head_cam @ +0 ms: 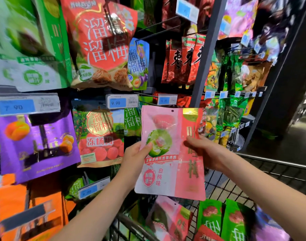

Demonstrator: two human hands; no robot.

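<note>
Both hands hold one pink snack packet point(166, 171) upright by its side edges. The left hand point(134, 159) pinches the left edge with the thumb laid across the front. The right hand point(206, 153) grips the right edge, thumb also on the front. The packet is flat and glossy, held in front of a rack point(207, 58) of hanging snack packets and above a wire shopping cart point(270, 165). Its wide left part is pale pink, with a green fruit pictured under a pink one and red Chinese lettering below. Its right strip is deeper pink with a gold top corner. A small hang hole sits near the top edge.

The fingers behind the packet are hidden. The rack's far left and top right are blurred. In the cart, a second pink packet point(169, 220) and green packets point(211, 216) are cut off by the lower edge.
</note>
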